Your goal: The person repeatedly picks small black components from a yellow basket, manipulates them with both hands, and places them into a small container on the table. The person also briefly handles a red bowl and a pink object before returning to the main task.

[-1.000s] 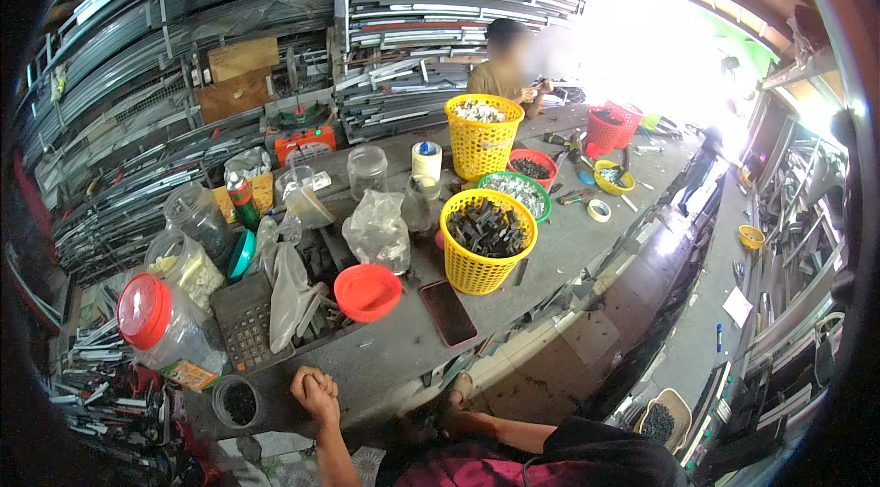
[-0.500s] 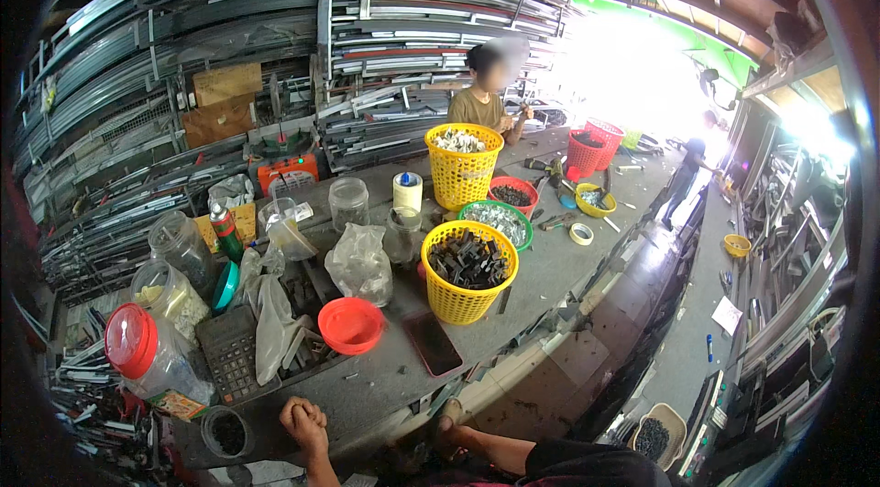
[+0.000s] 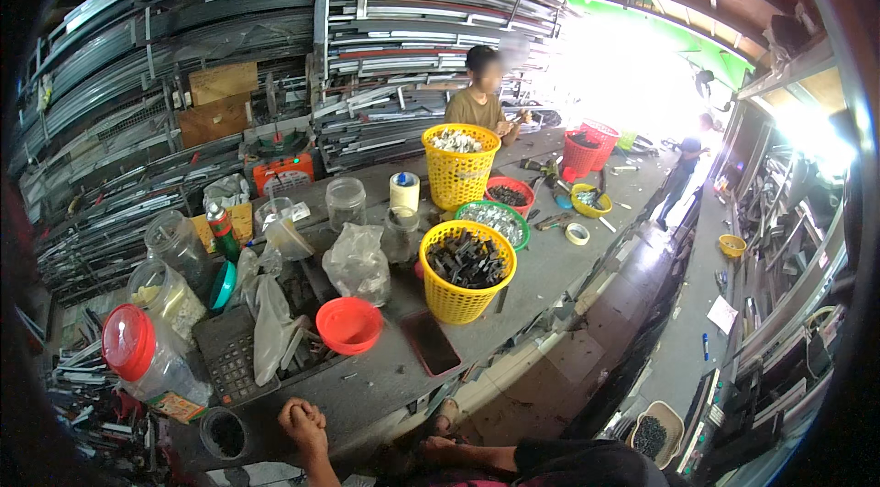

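Note:
My left hand is curled into a loose fist at the near edge of the grey workbench; nothing shows sticking out of it. Beside it on the left is a small clear jar with dark contents. My right hand is low in the view, below the bench edge, at the end of a forearm reaching in from the right. It is dim there and its fingers do not show clearly. Beyond my hands on the bench are a red bowl, a dark phone and a calculator.
A yellow basket of black parts stands mid-bench, with another yellow basket behind. A red-lidded jar stands left, near a plastic bag. Across the bench a person handles something small. Metal profiles fill racks behind.
My right hand has moved lower, drawing in toward me, and a foot shows above it. My left fist stays in place. The view has shifted slightly.

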Tool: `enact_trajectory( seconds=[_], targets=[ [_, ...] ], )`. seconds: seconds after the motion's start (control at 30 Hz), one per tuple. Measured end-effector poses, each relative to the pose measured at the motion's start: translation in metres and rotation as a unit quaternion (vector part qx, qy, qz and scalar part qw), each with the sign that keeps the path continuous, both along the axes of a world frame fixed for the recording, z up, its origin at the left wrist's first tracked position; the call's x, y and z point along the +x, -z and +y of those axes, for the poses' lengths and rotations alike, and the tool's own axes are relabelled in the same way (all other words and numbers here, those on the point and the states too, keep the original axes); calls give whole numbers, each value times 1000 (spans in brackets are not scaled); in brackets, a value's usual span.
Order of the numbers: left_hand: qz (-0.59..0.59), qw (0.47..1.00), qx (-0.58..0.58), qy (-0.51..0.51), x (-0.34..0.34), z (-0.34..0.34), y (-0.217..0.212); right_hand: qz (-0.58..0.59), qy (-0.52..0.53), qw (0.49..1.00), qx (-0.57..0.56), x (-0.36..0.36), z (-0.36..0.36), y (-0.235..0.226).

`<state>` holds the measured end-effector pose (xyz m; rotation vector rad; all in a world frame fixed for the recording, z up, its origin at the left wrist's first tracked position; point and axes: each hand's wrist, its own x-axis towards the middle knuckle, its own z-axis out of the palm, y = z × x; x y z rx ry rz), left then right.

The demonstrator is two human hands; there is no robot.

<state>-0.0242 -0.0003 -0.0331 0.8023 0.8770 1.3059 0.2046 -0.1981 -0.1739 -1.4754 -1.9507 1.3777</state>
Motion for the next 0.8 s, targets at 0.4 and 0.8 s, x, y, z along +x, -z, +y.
enact_trajectory(
  seconds=[0.4,0.8],
  targets=[
    [-70,993,91,-25,23,-15,-31,593,321,732,-97,-38,106,-185],
    [271,905,328,-11,103,-27,-42,757,222,589,-175,-61,165,-127]
  ],
)
